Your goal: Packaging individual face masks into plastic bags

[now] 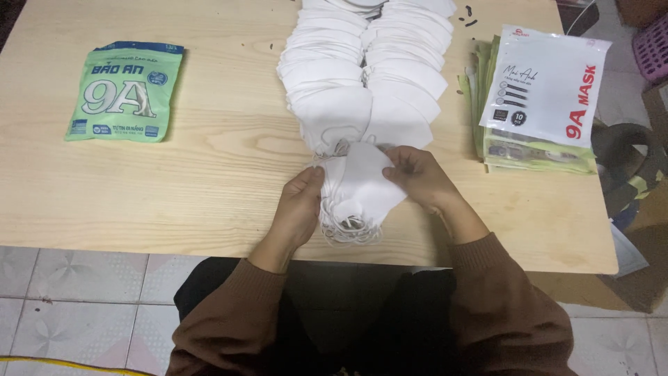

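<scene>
Small stack of white masks (358, 188) at table's (174, 209) near edge, long axis slanting away; left hand (300, 205) gripped its left side; right hand (417, 174) pinched the upper right corner; both equally near.

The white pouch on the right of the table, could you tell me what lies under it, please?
The white pouch lies on a stack of flat green packets, whose edges show along its left side and near end. How many packets there are, and their faces, cannot be seen under it.
</scene>
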